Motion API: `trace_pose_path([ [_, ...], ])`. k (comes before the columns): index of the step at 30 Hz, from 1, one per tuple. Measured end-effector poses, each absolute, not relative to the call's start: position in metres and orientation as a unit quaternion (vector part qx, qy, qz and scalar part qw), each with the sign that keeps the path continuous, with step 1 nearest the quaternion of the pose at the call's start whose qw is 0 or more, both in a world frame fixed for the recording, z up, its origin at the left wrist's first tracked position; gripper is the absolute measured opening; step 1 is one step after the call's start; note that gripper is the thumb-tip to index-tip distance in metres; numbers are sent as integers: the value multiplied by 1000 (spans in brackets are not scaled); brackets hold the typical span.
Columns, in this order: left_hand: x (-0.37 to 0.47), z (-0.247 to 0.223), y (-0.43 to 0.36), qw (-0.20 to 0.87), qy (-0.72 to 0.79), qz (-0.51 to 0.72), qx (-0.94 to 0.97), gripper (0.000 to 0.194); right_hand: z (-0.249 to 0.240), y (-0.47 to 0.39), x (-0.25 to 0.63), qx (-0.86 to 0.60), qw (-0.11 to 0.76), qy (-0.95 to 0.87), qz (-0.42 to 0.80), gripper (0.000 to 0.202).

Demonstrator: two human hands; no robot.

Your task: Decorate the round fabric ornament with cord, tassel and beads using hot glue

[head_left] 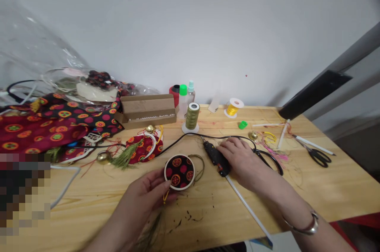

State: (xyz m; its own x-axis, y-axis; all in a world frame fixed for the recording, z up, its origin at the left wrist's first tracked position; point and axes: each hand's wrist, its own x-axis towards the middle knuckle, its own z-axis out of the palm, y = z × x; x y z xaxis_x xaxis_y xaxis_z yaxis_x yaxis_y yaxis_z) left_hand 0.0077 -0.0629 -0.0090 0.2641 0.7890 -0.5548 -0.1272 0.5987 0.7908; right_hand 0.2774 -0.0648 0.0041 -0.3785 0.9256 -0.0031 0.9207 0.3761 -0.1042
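My left hand [147,190] pinches a small round hoop [179,172] by its left edge. Black fabric with red and orange round motifs fills its pale rim. A yellow cord hangs from the lower left of the hoop, and a loop of olive cord sticks out at its right. Over on the right, my right hand [239,161] is closed around the side of a black hot glue gun [216,158] lying on the table. A long white glue stick [249,208] runs out of the gun's back end. Part of the gun is hidden under my fingers.
Patterned fabric [56,121], an open cardboard box [148,115] and a red fabric pouch [154,145] with a green tassel are at left. Behind are a green thread spool [192,116], bottles [183,103] and yellow cord [233,108]. Scissors [317,155] lie right. A black cable crosses the table.
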Motion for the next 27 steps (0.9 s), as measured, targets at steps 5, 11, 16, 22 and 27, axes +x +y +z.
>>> trace_pose_path([
  [5, 3, -14, -64, 583, 566, 279, 512, 46, 0, -61, 277, -546, 27, -837, 28, 36],
  [11, 1, -8, -64, 384, 600, 269, 648, 45, 20, -68, 286, -540, 96, -832, 80, 39],
  [16, 5, 4, -56, 377, 572, 287, 670, 32, 27, -74, 305, -506, 226, -824, 120, 52],
  [22, 32, 20, -43, 542, 513, 326, 581, 45, 34, -73, 305, -491, 294, -792, 212, 40],
  [27, 59, 34, -37, 640, 460, 309, 531, 71, 35, -72, 292, -449, 320, -779, 297, 40],
])
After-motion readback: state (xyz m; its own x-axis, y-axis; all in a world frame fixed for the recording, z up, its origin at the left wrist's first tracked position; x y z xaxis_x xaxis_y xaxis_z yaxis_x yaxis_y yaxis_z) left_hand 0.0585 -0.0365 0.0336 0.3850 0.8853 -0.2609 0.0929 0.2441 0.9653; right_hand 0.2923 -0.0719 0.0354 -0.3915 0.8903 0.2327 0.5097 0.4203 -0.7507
